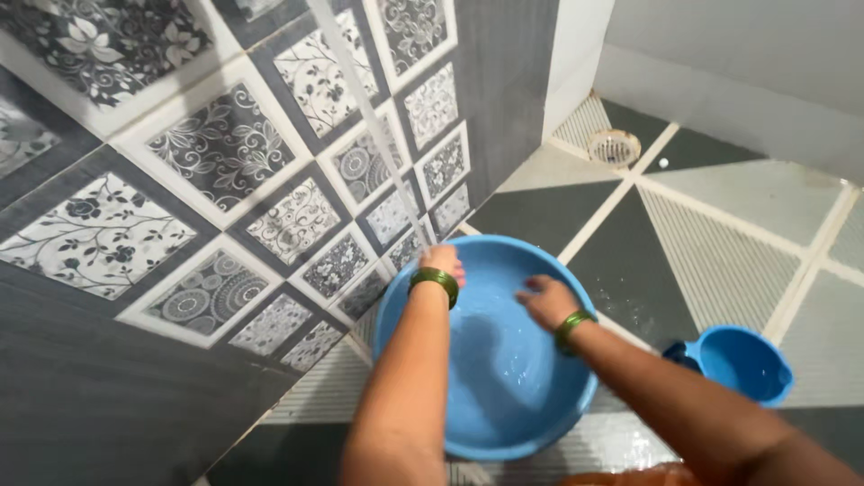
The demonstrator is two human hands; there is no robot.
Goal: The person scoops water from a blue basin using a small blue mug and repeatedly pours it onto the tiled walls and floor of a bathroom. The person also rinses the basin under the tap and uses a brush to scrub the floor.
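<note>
Both hands seemingly inside blue basin

Patterned wall close left of basin, mug right, open floor beyond

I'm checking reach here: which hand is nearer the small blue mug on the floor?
Right. The right hand is inside the blue basin, on the side toward the mug. The left hand is at the basin's far rim by the tiled wall, farther away.
</note>
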